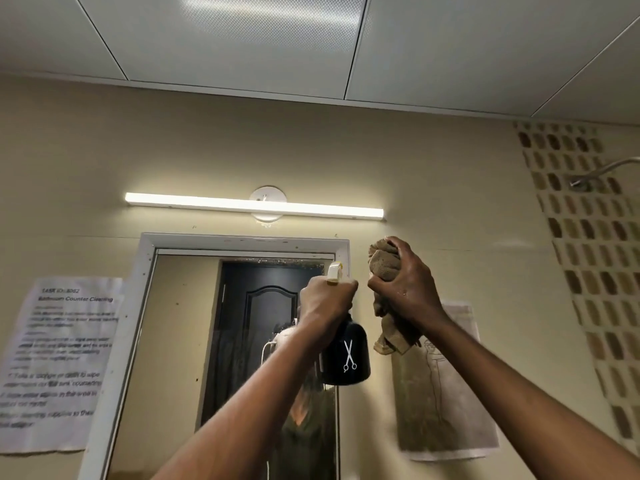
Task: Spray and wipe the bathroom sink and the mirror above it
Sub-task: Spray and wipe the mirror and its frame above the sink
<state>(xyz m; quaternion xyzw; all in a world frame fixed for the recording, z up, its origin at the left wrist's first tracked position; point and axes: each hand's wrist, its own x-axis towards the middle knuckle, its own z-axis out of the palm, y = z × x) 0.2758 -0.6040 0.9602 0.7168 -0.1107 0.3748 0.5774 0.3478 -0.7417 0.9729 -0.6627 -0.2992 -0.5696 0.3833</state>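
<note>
Both hands raised before the mirror (180, 341): left (325, 301) grips spray bottle (346, 355), right (407, 282) clutches cloth (382, 261).

Counted: two hands (327, 301) (405, 285), one bottle (346, 355), one cloth (384, 265), one mirror (242, 341), two papers (59, 362) (446, 393), one lamp (254, 205).

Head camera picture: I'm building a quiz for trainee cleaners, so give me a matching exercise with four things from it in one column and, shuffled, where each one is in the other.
Things:
1. spray bottle
2. cloth
3. strip light
4. printed sheet

Places:
A. on the wall above the mirror
B. bunched in the right hand
C. stuck to the wall left of the mirror
D. gripped by the neck in the left hand, in front of the mirror

Pairs: 1-D, 2-B, 3-A, 4-C
</note>
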